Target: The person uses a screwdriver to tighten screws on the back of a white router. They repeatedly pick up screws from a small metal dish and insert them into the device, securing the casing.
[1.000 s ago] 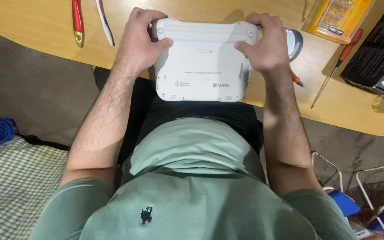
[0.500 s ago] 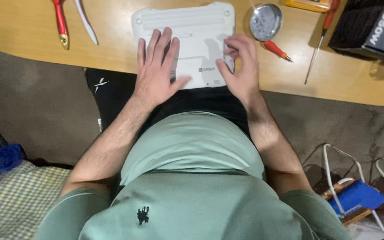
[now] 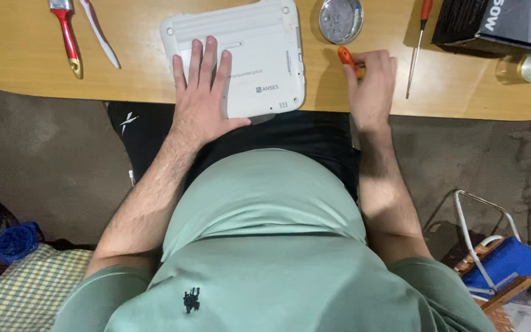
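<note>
White laptop (image 3: 247, 55) upside-down on table edge; orange-handled screwdriver (image 3: 346, 59) beside it.

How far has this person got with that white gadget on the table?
Done: the white device lies flat, underside up, on the wooden table. In hand: the left hand rests flat on it, and the right hand closes around the orange-handled tool beside it. Left: the casing looks closed, no screws visibly out, and the round metal dish seems to hold little.
</note>
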